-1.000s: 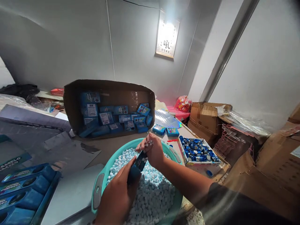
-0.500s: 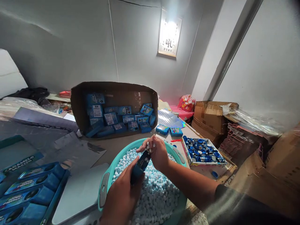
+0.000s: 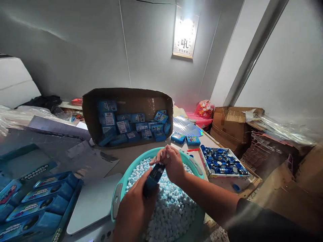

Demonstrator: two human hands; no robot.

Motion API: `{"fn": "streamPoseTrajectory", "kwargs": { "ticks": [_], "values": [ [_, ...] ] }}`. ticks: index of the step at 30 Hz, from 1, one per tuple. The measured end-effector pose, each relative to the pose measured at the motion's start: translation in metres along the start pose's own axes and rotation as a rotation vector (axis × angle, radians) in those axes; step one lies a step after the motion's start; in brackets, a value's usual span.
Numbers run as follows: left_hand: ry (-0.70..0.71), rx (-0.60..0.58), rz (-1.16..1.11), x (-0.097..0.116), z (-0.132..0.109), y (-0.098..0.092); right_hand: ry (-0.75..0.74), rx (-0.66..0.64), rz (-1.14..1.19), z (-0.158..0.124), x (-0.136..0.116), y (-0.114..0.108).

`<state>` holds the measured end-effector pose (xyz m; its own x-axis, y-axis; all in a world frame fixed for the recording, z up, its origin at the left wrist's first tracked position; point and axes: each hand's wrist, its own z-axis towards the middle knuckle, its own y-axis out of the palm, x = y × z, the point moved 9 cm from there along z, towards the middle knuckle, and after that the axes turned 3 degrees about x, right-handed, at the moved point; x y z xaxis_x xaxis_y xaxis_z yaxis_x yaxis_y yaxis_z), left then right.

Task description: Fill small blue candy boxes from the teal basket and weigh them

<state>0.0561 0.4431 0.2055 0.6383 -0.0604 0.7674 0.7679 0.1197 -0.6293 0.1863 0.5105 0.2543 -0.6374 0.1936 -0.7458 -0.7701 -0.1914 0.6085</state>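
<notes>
Blue tube (image 3: pixel 153 178) in left grip (image 3: pixel 135 211), right grip (image 3: pixel 173 164) atop

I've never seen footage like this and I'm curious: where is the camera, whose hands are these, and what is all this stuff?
No machine here: the camera sits on a person's head and looks down at that person's own bare hands. The left hand grips a dark blue tube, tilted, over a turquoise basin heaped with small white and pale blue pellets. The right hand pinches a few pellets at the tube's upper end. Behind, a cardboard box lies on its side with blue packs in it. To the right a tray holds blue caps.
</notes>
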Motion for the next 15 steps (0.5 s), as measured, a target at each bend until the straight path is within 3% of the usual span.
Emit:
{"fn": "streamPoseTrajectory", "kwargs": {
  "ticks": [8,15],
  "values": [
    [0.049,0.044,0.001,0.000,0.000,-0.001,0.016,0.046,-0.016,0.000,-0.002,-0.006],
    [0.018,-0.031,0.113,-0.010,0.006,0.007,0.057,0.021,-0.084,0.000,0.004,-0.006]
  ]
}}
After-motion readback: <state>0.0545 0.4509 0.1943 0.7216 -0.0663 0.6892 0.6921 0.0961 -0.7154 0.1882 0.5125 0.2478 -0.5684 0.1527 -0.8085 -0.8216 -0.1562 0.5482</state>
